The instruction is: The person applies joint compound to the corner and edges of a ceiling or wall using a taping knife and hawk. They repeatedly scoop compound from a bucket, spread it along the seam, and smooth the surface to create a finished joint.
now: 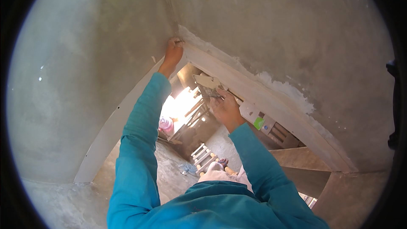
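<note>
High up in the corner, my left hand (173, 53) is closed against the spot where two pale trim strips meet; whatever its fingers pinch is too small to make out. One of them, the right trim strip (254, 92), runs down to the right, with rough white filler (282, 88) along its upper edge. The left trim strip (108, 125) slopes down the other way. Lower and to the right, my right hand (227, 108) grips a flat grey putty plate (207, 91) by its near edge. Cream-coloured putty (206, 80) lies on top of it.
Below me is a wooden ladder (203, 157), with a foot (223, 161) on it. Bare grey walls (288, 25) rise on both sides. A beam or ledge (296, 159) lies at lower right. Bright light enters beside wooden pieces (193, 112) and a pink object (165, 124).
</note>
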Motion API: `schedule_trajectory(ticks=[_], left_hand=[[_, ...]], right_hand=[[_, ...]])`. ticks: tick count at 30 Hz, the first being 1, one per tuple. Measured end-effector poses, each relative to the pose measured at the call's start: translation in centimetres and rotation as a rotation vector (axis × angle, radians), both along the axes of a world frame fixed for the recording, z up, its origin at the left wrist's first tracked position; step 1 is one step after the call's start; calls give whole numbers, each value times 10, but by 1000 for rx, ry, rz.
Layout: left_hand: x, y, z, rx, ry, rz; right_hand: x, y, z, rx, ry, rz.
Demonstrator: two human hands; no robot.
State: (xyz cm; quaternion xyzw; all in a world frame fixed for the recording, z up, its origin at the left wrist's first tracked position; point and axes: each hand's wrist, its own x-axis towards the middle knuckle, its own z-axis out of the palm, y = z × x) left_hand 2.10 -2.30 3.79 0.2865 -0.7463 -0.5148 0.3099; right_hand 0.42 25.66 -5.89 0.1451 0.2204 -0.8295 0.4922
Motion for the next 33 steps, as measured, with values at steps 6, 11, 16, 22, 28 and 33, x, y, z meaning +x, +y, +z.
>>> schedule_trajectory(ticks=[6, 11, 16, 22, 28, 33], left_hand=[[6, 20, 20, -198, 162, 58], [45, 22, 78, -561, 155, -33], [94, 30, 134, -877, 173, 71], [90, 33, 120, -1672, -229, 56], [80, 7, 102, -1803, -218, 39], [87, -1, 103, -1782, -244, 104]], right_hand=[[-2, 7, -18, -34, -6, 18], [9, 4, 5, -41, 588, 131], [19, -14, 33, 25, 580, 34], [10, -36, 49, 339, 1283, -14], [-30, -71, 62, -323, 36, -258], [-56, -2, 44, -798, -739, -232]])
